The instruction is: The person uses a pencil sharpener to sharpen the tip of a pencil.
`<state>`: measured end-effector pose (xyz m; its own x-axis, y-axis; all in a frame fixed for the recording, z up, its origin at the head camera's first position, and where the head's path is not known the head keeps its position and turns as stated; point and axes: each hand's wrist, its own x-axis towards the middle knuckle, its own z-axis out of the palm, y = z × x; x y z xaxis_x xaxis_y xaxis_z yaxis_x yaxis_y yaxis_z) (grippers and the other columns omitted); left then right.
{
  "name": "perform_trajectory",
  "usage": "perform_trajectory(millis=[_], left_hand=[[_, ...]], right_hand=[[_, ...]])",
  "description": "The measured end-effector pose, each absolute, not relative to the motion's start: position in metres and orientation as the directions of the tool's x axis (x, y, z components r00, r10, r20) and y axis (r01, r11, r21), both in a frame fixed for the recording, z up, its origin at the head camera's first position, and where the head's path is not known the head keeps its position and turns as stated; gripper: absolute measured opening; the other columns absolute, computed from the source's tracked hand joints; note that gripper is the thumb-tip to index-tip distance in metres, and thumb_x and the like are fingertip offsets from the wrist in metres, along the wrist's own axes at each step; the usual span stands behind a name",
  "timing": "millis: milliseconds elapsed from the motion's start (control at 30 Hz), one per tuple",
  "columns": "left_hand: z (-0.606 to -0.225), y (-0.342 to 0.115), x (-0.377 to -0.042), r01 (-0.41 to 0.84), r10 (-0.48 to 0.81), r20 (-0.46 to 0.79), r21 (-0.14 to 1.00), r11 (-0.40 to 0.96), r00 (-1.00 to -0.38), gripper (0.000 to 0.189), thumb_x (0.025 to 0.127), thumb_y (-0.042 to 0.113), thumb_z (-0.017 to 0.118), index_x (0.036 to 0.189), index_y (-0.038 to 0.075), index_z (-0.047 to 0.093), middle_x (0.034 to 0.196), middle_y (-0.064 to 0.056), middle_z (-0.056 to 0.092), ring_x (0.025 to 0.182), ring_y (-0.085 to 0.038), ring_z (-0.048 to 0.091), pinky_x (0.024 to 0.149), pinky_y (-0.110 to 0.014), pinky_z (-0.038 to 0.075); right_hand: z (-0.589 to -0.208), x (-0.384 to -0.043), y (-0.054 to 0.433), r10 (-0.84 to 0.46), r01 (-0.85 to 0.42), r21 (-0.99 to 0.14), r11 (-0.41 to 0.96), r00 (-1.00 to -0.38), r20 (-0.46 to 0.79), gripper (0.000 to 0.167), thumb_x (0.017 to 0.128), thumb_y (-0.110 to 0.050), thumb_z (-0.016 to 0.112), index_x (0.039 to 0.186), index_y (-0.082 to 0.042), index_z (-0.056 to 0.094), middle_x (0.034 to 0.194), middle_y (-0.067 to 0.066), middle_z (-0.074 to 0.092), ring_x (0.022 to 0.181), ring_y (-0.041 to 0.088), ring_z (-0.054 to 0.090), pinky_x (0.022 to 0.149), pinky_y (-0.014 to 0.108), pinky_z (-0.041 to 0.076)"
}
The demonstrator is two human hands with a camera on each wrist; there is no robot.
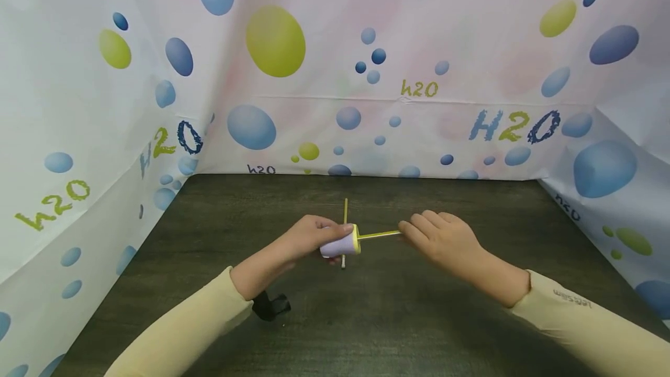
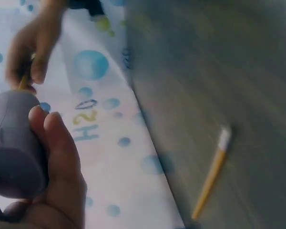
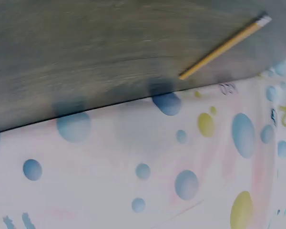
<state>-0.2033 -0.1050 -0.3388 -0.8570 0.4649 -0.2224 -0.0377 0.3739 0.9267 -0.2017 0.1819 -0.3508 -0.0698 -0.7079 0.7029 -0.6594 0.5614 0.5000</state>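
Note:
My left hand (image 1: pixel 307 236) grips a lavender, cup-shaped pencil sharpener (image 1: pixel 337 246) with a yellow rim, held sideways over the table's middle. A yellow pencil (image 1: pixel 379 235) runs from its rim end to my right hand (image 1: pixel 445 242), whose fingers pinch the far end. In the left wrist view the sharpener (image 2: pixel 16 138) looks grey, and the right hand (image 2: pixel 35 47) holds the pencil at its far end. A second pencil (image 1: pixel 345 211) lies on the table behind the left hand, partly covered by the sharpener; its white-tipped end points toward me. The right wrist view shows this loose pencil (image 3: pixel 226 45) but no hand.
The dark wooden table (image 1: pixel 445 324) is bordered at the back and sides by a white sheet (image 1: pixel 324 86) printed with blue and green dots and H2O lettering. A black strap (image 1: pixel 270 307) hangs at the left wrist.

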Motion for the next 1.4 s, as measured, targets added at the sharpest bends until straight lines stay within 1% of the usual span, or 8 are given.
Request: perform_trajectory(millis=[233,400,500,600,767,1000,1267,1400], left_hand=[[-0.351,-0.099,-0.201,0.018,0.413,-0.168,0.912,0.411,-0.895,0.039,0.096,0.032,0.069,0.110,-0.004,0.073,0.090,-0.013,0.072,0.069,-0.011,0.066,0.068,-0.034,0.060],[-0.360,-0.100,-0.195,0.375,0.418,0.129,0.722,0.582,-0.899,0.039,0.086,0.032,0.082,0.112,0.004,0.075,0.101,-0.011,0.076,0.079,-0.014,0.065,0.065,-0.024,0.053],[-0.364,-0.106,-0.194,0.668,0.575,0.346,0.461,0.584,-0.741,0.045,0.080,0.032,0.088,0.114,0.007,0.074,0.104,-0.007,0.076,0.084,-0.016,0.068,0.070,-0.023,0.055],[-0.367,-0.112,-0.195,0.854,0.703,0.498,0.185,0.486,-0.507,0.050,0.075,0.035,0.092,0.113,0.008,0.072,0.103,-0.003,0.075,0.088,-0.014,0.070,0.076,-0.024,0.057],[-0.366,-0.114,-0.195,0.889,0.716,0.570,0.062,0.453,-0.404,0.054,0.073,0.037,0.093,0.114,0.009,0.071,0.103,-0.001,0.075,0.091,-0.013,0.069,0.078,-0.025,0.059],[-0.357,-0.109,-0.196,0.504,0.483,0.217,0.608,0.613,-0.848,0.042,0.087,0.035,0.082,0.116,0.006,0.073,0.103,-0.009,0.076,0.081,-0.015,0.066,0.067,-0.024,0.054],[-0.345,-0.109,-0.206,-0.158,0.472,-0.298,0.936,0.313,-0.830,0.045,0.101,0.036,0.063,0.111,-0.007,0.071,0.087,-0.013,0.070,0.066,-0.013,0.065,0.068,-0.031,0.057],[-0.342,-0.106,-0.203,-0.127,0.453,-0.277,0.934,0.334,-0.847,0.043,0.099,0.034,0.066,0.109,-0.007,0.072,0.087,-0.014,0.071,0.066,-0.012,0.065,0.067,-0.032,0.059]], right_hand=[[-0.362,-0.204,0.176,-0.676,-0.690,0.451,0.566,-0.075,0.733,0.044,0.113,-0.031,0.036,0.080,-0.012,0.058,0.062,-0.004,0.047,0.047,0.009,0.038,0.038,0.021,0.024],[-0.365,-0.190,0.173,-0.670,-0.783,-0.129,0.608,-0.594,0.445,0.050,0.110,-0.045,0.035,0.073,-0.018,0.052,0.056,-0.012,0.036,0.048,-0.001,0.025,0.045,0.018,0.017],[-0.362,-0.185,0.173,-0.676,-0.473,-0.704,0.531,-0.736,-0.015,0.047,0.110,-0.037,0.044,0.071,-0.013,0.049,0.058,-0.012,0.031,0.050,-0.001,0.021,0.048,0.019,0.019],[-0.361,-0.190,0.178,-0.738,0.058,-0.906,0.418,-0.560,-0.376,0.041,0.109,-0.025,0.045,0.070,-0.012,0.046,0.058,-0.011,0.029,0.047,0.001,0.021,0.045,0.022,0.017],[-0.361,-0.201,0.182,-0.772,0.168,-0.896,0.411,-0.458,-0.440,0.039,0.110,-0.027,0.044,0.079,-0.006,0.056,0.056,-0.011,0.032,0.045,0.001,0.022,0.044,0.023,0.017],[-0.357,-0.192,0.176,-0.649,-0.643,-0.453,0.617,-0.742,0.170,0.039,0.105,-0.041,0.056,0.110,-0.006,0.072,0.076,-0.005,0.067,0.058,-0.003,0.047,0.053,0.020,0.040],[-0.357,-0.198,0.174,-0.701,-0.678,0.476,0.560,-0.081,0.708,0.036,0.113,-0.026,0.039,0.093,-0.008,0.064,0.072,0.000,0.056,0.059,0.012,0.052,0.047,0.023,0.039],[-0.360,-0.200,0.172,-0.690,-0.680,0.473,0.561,-0.068,0.720,0.038,0.113,-0.025,0.038,0.087,-0.010,0.062,0.067,-0.002,0.053,0.052,0.010,0.048,0.041,0.021,0.032]])
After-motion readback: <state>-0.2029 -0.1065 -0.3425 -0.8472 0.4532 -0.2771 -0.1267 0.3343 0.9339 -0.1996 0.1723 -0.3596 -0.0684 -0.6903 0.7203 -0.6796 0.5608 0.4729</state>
